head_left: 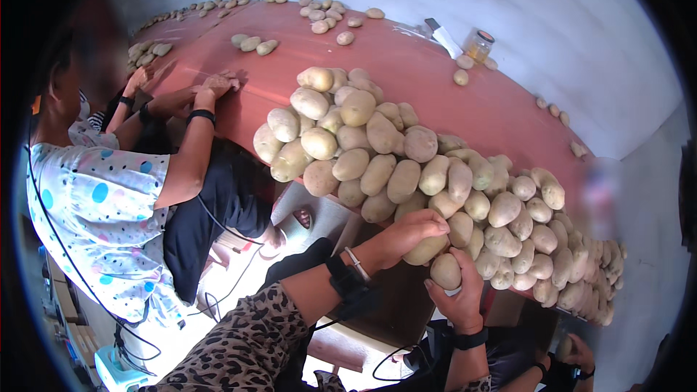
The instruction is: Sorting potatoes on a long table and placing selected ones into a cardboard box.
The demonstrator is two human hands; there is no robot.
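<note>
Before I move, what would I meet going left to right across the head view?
Co-worker's polka-dot shirt, three loose potatoes, left hand, right hand gripping a potato, row of three small potatoes.

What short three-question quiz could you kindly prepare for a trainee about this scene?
1. True or false: the person's bare right hand grips a rounded, pale-brown potato.
2. Which of these is on the table near the smooth white wall: A, a clear glass jar; B, a yellow plastic bucket; or C, a green metal kettle?
3. What colour is the broad, flat tabletop beneath the large heap of pale-brown potatoes?

Key:
1. True.
2. A.
3. Red.
</note>
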